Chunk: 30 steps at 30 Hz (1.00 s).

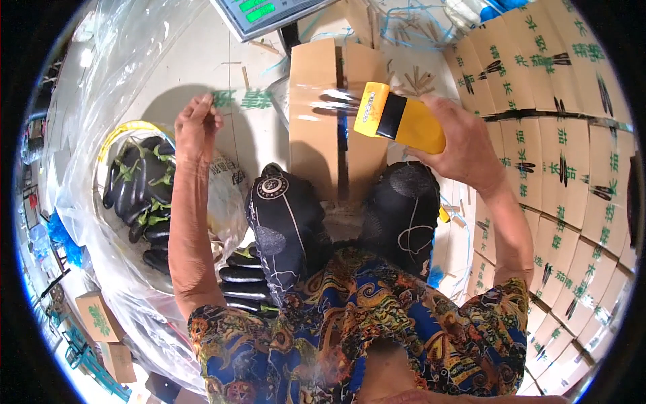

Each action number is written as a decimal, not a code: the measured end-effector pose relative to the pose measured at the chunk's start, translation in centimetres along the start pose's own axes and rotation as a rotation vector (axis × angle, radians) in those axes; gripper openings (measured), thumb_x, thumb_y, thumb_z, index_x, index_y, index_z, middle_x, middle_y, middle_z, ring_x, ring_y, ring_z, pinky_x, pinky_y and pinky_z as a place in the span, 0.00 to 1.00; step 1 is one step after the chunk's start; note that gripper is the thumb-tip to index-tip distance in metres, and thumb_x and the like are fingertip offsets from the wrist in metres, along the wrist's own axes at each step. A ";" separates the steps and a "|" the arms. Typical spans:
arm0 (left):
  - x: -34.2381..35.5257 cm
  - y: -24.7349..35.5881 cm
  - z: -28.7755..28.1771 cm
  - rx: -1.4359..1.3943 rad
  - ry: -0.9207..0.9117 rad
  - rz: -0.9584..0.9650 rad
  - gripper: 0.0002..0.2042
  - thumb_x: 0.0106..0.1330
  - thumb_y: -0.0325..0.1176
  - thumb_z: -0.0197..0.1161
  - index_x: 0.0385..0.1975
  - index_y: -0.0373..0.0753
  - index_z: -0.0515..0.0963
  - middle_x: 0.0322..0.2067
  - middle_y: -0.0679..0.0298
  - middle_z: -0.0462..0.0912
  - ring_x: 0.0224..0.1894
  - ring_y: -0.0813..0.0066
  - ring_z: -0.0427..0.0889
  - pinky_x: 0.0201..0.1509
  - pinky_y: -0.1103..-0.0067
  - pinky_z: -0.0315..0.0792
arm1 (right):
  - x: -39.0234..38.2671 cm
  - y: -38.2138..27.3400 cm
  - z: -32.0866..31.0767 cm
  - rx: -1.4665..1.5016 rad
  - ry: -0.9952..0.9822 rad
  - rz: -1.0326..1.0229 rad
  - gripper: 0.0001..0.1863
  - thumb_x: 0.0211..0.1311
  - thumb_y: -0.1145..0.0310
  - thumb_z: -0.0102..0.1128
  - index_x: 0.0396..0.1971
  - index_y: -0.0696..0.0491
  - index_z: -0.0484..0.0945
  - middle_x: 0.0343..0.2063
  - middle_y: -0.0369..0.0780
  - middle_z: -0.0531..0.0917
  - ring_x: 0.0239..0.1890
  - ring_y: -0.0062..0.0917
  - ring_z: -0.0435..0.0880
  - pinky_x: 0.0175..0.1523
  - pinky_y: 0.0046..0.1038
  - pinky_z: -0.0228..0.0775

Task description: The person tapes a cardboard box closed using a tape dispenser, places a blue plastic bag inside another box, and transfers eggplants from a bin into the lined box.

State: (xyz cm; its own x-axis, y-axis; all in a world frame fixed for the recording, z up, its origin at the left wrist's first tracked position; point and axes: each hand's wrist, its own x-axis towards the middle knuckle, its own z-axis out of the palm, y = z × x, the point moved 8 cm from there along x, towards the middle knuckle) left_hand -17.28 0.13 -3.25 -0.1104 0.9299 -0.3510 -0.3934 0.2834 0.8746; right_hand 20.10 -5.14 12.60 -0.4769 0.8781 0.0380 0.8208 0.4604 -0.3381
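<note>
A cardboard box (313,135) stands in front of my knees, its two top flaps folded in with a dark gap between them. Over its top runs a strip of clear tape (247,99) with green print. My left hand (198,124) pinches the tape's free end, off the box's left side. My right hand (464,138) is wrapped round a yellow tape dispenser (417,124) with a black band, held over the right flap. The tape appears to run to the dispenser; whether it touches the flaps I cannot tell.
Dark eggplants (141,178) fill a plastic-lined round basket at my left; several more eggplants (245,279) lie beside my left leg. A scale (262,13) with a green display stands beyond the box. Stacked printed cartons (565,155) wall the right side. Scraps (417,81) litter the floor.
</note>
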 end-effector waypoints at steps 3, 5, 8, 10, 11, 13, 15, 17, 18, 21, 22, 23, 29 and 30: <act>-0.7 -2.7 -2.1 -0.006 0.107 -0.041 0.07 0.67 0.32 0.62 0.26 0.45 0.74 0.20 0.72 0.73 0.23 0.82 0.72 0.26 0.83 0.66 | 1.4 -1.0 0.7 -0.027 -0.063 -0.016 0.33 0.45 0.62 0.75 0.50 0.57 0.70 0.39 0.47 0.82 0.37 0.42 0.84 0.41 0.37 0.77; -0.6 -4.2 -3.2 0.060 0.111 0.015 0.11 0.66 0.34 0.64 0.22 0.46 0.72 0.19 0.73 0.72 0.21 0.85 0.71 0.26 0.85 0.66 | 2.5 -1.8 0.8 -0.040 -0.079 -0.051 0.29 0.46 0.63 0.73 0.47 0.57 0.71 0.36 0.46 0.82 0.34 0.40 0.85 0.38 0.36 0.78; -0.3 -6.4 -4.0 0.094 0.185 0.026 0.12 0.67 0.35 0.62 0.21 0.44 0.72 0.17 0.73 0.68 0.19 0.85 0.63 0.25 0.84 0.61 | 3.5 -2.7 1.4 -0.041 -0.112 -0.082 0.30 0.46 0.62 0.74 0.48 0.57 0.70 0.36 0.46 0.82 0.34 0.39 0.85 0.37 0.35 0.78; 0.1 -7.5 -4.3 0.110 0.202 0.059 0.12 0.68 0.35 0.60 0.21 0.43 0.73 0.17 0.74 0.66 0.19 0.85 0.61 0.25 0.84 0.59 | 4.0 -2.7 1.9 -0.045 -0.135 -0.086 0.30 0.46 0.61 0.74 0.47 0.57 0.71 0.36 0.46 0.82 0.35 0.40 0.85 0.37 0.35 0.78; 0.2 -8.2 -4.4 0.133 0.218 0.062 0.12 0.69 0.34 0.59 0.22 0.41 0.72 0.17 0.73 0.67 0.19 0.85 0.62 0.25 0.84 0.59 | 4.2 -2.7 2.2 -0.041 -0.145 -0.090 0.30 0.46 0.61 0.74 0.47 0.57 0.71 0.36 0.46 0.82 0.35 0.40 0.85 0.37 0.35 0.78; 0.5 -8.9 -4.1 0.258 0.224 0.105 0.13 0.70 0.35 0.57 0.23 0.38 0.73 0.17 0.72 0.68 0.19 0.84 0.64 0.25 0.84 0.61 | 4.6 -2.2 2.6 -0.079 -0.169 -0.059 0.31 0.45 0.60 0.75 0.47 0.56 0.71 0.37 0.47 0.82 0.36 0.40 0.85 0.39 0.35 0.78; 0.9 -10.0 -4.4 0.405 0.235 0.150 0.14 0.71 0.36 0.56 0.24 0.36 0.74 0.17 0.72 0.69 0.19 0.84 0.66 0.24 0.84 0.62 | 4.8 -2.0 3.3 -0.083 -0.188 -0.060 0.32 0.45 0.59 0.75 0.48 0.56 0.71 0.38 0.46 0.82 0.37 0.40 0.85 0.40 0.35 0.78; 1.4 -12.5 -4.5 0.573 0.221 0.133 0.14 0.70 0.37 0.55 0.26 0.33 0.75 0.17 0.63 0.75 0.20 0.76 0.72 0.26 0.78 0.67 | 4.9 -1.6 4.0 -0.089 -0.198 -0.064 0.32 0.44 0.59 0.76 0.49 0.56 0.71 0.38 0.46 0.83 0.37 0.40 0.85 0.41 0.35 0.78; 1.9 -13.8 -4.1 0.691 0.201 0.128 0.14 0.70 0.37 0.55 0.27 0.32 0.76 0.17 0.59 0.77 0.20 0.71 0.75 0.27 0.75 0.69 | 4.9 -1.0 4.2 -0.079 -0.204 -0.047 0.33 0.44 0.59 0.76 0.49 0.55 0.71 0.38 0.46 0.83 0.38 0.40 0.84 0.41 0.35 0.79; 2.2 -15.8 -1.1 0.816 0.175 0.245 0.14 0.70 0.39 0.54 0.29 0.34 0.76 0.23 0.47 0.79 0.27 0.46 0.78 0.32 0.66 0.72 | 5.1 -0.5 4.7 -0.067 -0.213 -0.042 0.34 0.42 0.60 0.76 0.50 0.54 0.71 0.39 0.45 0.83 0.39 0.40 0.84 0.42 0.35 0.79; 2.3 -16.9 -0.2 0.793 0.088 0.214 0.13 0.70 0.38 0.53 0.29 0.35 0.76 0.24 0.45 0.79 0.29 0.44 0.80 0.33 0.63 0.73 | 5.4 -0.7 4.5 -0.068 -0.201 -0.051 0.34 0.42 0.61 0.76 0.50 0.54 0.71 0.39 0.44 0.83 0.39 0.40 0.84 0.42 0.35 0.78; 2.1 -17.6 0.6 0.871 0.088 0.215 0.13 0.70 0.39 0.52 0.31 0.36 0.75 0.24 0.44 0.79 0.29 0.43 0.80 0.33 0.61 0.73 | 5.6 -0.7 4.5 -0.064 -0.203 -0.056 0.34 0.42 0.61 0.76 0.50 0.54 0.71 0.39 0.44 0.83 0.39 0.40 0.84 0.42 0.35 0.78; 2.5 -18.7 1.7 1.044 -0.046 0.096 0.13 0.71 0.42 0.49 0.38 0.38 0.73 0.23 0.38 0.78 0.29 0.36 0.79 0.34 0.53 0.74 | 5.8 -0.8 4.9 -0.024 -0.216 -0.006 0.34 0.41 0.66 0.77 0.51 0.52 0.71 0.38 0.45 0.82 0.38 0.40 0.84 0.42 0.35 0.79; 2.4 -18.4 2.2 1.013 -0.043 0.081 0.13 0.71 0.42 0.48 0.37 0.38 0.73 0.24 0.38 0.78 0.30 0.36 0.78 0.35 0.52 0.74 | 5.8 -0.8 4.7 -0.024 -0.217 -0.003 0.34 0.41 0.66 0.77 0.51 0.52 0.71 0.38 0.45 0.82 0.38 0.40 0.84 0.42 0.35 0.79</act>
State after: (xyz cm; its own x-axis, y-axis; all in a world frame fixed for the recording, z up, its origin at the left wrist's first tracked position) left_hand -8.34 -2.32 -19.48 -0.0612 0.9570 -0.2835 0.5739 0.2661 0.7745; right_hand 15.26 -1.05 8.66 -0.5340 0.8293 -0.1647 0.8251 0.4685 -0.3158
